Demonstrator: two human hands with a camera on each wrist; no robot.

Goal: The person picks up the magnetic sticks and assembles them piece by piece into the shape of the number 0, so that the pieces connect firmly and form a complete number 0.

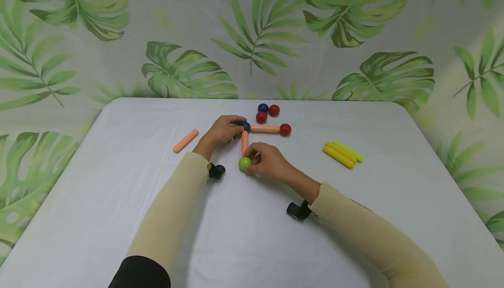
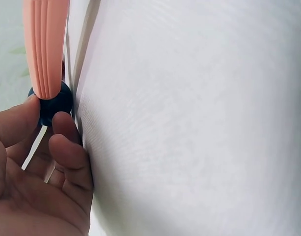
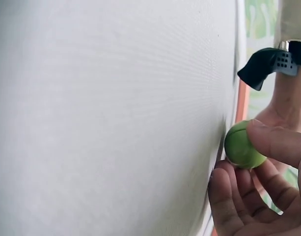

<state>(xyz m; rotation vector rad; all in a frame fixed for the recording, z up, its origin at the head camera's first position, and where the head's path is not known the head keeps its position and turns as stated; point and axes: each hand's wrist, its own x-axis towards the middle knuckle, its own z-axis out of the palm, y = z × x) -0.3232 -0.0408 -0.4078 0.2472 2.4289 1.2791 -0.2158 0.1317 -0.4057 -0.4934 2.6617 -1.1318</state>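
Observation:
My left hand (image 1: 226, 129) pinches a dark blue ball (image 1: 246, 126) between thumb and fingers. From that ball one orange stick (image 1: 264, 128) runs right to a red ball (image 1: 285, 129). A second orange stick (image 1: 245, 142) points toward me, its far end at the blue ball and its near end at a green ball (image 1: 244, 163). My right hand (image 1: 268, 161) holds the green ball by thumb and fingertips, close over the white tabletop. In the right wrist view the green ball (image 3: 242, 145) shows a seam line under the thumb.
A loose orange stick (image 1: 185, 141) lies left of my left hand. Behind the joined pieces sit a blue ball (image 1: 263, 108) and two red balls (image 1: 274, 110). Several yellow sticks (image 1: 343, 154) lie together at the right. A leaf-patterned cloth (image 1: 260, 38) hangs behind the table.

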